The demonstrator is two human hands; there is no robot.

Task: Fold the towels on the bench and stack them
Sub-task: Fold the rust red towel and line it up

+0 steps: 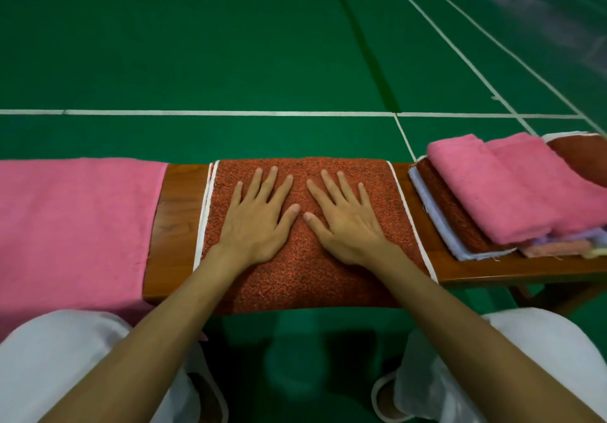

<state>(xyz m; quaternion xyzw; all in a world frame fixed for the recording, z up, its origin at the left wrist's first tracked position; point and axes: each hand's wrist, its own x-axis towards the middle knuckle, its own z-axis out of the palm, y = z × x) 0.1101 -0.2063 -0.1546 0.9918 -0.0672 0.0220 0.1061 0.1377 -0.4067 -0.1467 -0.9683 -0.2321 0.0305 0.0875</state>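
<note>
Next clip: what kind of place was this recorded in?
Probably an indoor sports court, perhaps badminton: a green floor marked with white lines, and a wooden bench beside it holding towels.

Middle towel (295, 274) lies on bench (177, 225), stack (512, 192) right, spread towel (72, 225) left.

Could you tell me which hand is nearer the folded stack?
Right. The right hand lies on the red towel toward the stack; the left hand lies farther off.
</note>
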